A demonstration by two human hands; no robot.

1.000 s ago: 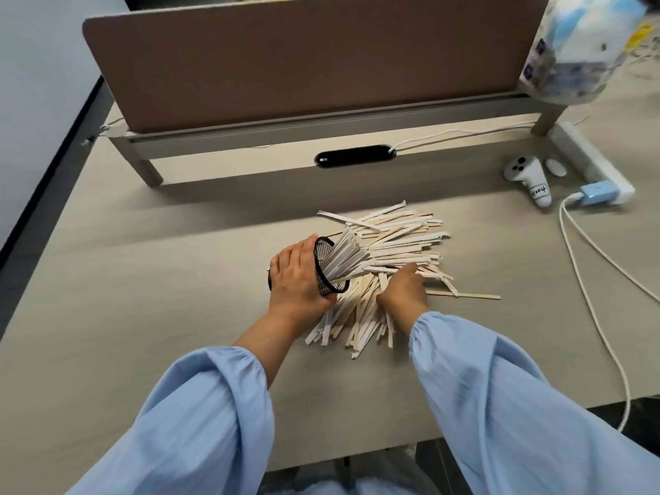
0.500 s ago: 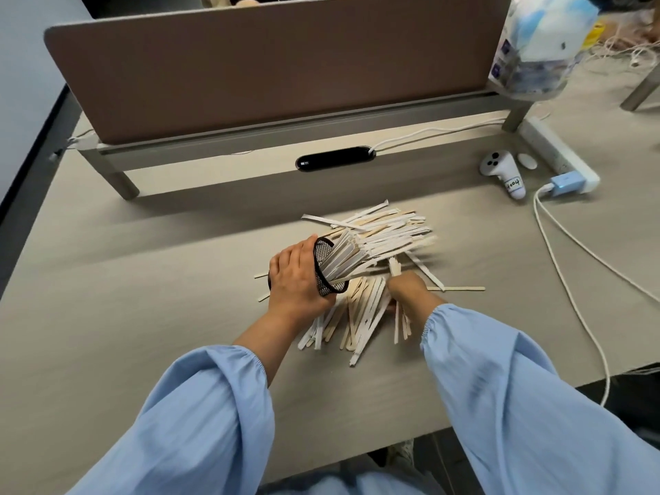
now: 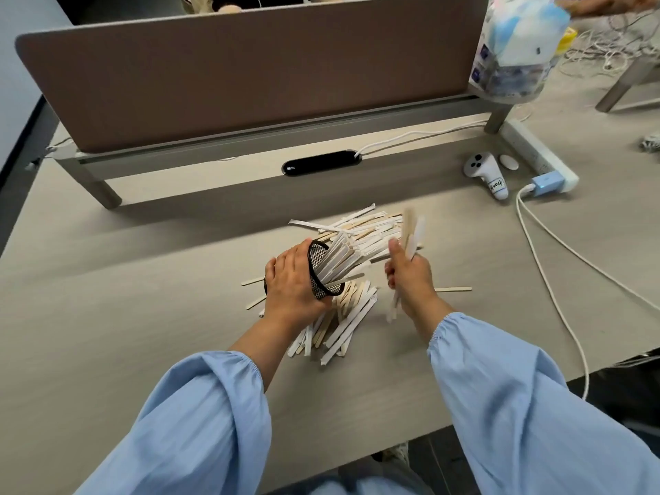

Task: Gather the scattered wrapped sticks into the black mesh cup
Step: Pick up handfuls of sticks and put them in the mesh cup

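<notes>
My left hand (image 3: 291,282) grips the black mesh cup (image 3: 319,269), which is tipped on its side with its mouth facing right. A bundle of wrapped sticks (image 3: 344,259) pokes out of the cup. My right hand (image 3: 409,276) is raised just right of the cup and shut on a few wrapped sticks (image 3: 410,232), held nearly upright and blurred. More loose sticks (image 3: 343,323) lie scattered on the desk under and behind both hands, and one bare stick (image 3: 453,289) lies to the right.
A brown divider panel (image 3: 250,69) stands along the back of the desk (image 3: 125,280). At the right are a white controller (image 3: 487,173), a power strip with a blue plug (image 3: 544,180) and white cables (image 3: 557,280). A plastic-wrapped pack (image 3: 518,48) sits at back right.
My right hand has picked up a few sticks from the pile and lifted them off the desk. The left hand and the cup have stayed in place.
</notes>
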